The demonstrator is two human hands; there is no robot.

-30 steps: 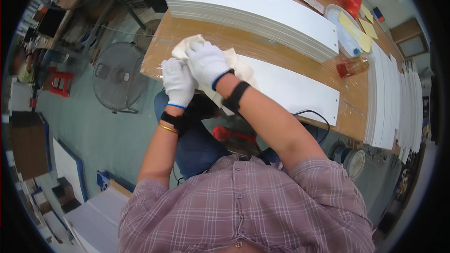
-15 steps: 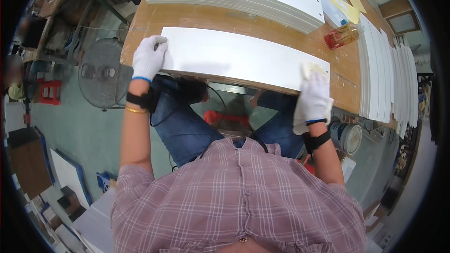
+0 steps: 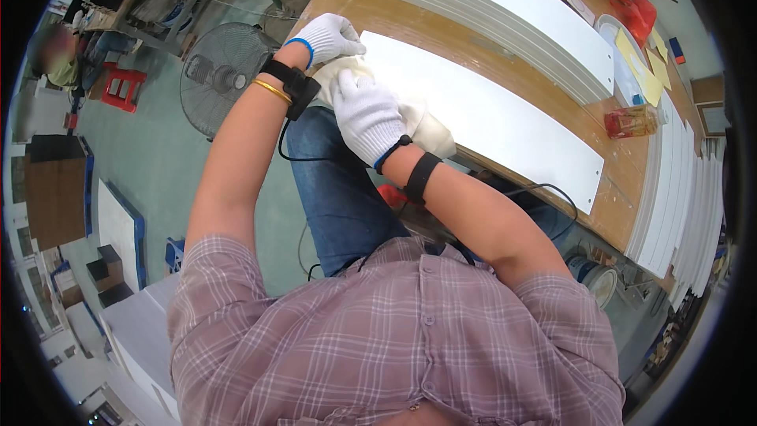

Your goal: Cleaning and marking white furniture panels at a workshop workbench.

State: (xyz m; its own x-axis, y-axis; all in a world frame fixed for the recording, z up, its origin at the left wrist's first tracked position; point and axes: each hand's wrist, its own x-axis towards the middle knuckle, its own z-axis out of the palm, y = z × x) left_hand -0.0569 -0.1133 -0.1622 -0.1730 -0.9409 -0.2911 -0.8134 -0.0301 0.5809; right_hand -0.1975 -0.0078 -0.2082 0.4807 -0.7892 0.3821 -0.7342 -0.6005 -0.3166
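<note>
A long white board (image 3: pixel 481 102) lies flat along the near edge of the wooden table. My left hand (image 3: pixel 330 38), in a white knit glove with a blue cuff edge, has its fingers curled at the board's left end and grips it there. Close beside it my right hand (image 3: pixel 364 114), gloved the same way, presses a cream cloth (image 3: pixel 426 128) against the left end of the board's near edge. Part of the cloth drapes out past the right hand, over that edge. The two hands nearly touch, and the fingertips of the left are partly hidden.
Behind the board a stack of white boards (image 3: pixel 489 12) rests on the table (image 3: pixel 410 20). To the right are a bottle of red liquid (image 3: pixel 631 121), yellow papers (image 3: pixel 640 67) and more white panels (image 3: pixel 670 189). A floor fan (image 3: pixel 229 79) and a red stool (image 3: pixel 122 87) stand left.
My right hand has swept the cloth from the board's right end to its left end, beside my left hand. The left hand stays at the board's left end. The whole view has shifted.
</note>
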